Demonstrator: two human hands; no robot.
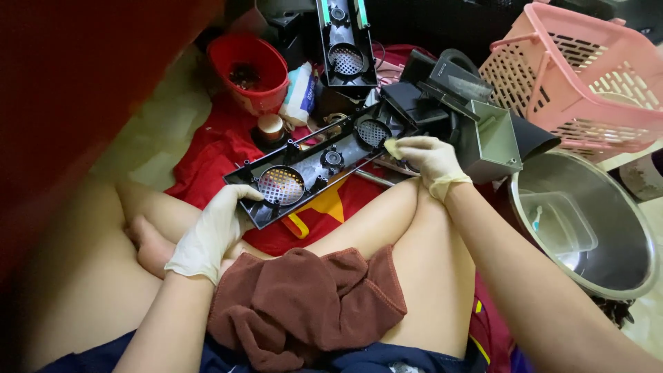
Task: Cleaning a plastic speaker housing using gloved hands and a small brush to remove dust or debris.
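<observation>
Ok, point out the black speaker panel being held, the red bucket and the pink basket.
black speaker panel [314, 169]: head view, on the flat middle stretch between its two round grilles.
red bucket [266, 97]: head view, on its front outer wall.
pink basket [587, 86]: head view, on its slotted side wall.

A long black plastic panel [314, 168] carried round grilles of fine mesh. Both hands wore pale cream gloves. A brown towel [304, 304] lay rumpled, beside a red cloth [214, 148] with a yellow star, a red plastic tub [250, 69] and a pink slotted basket [587, 76].
</observation>
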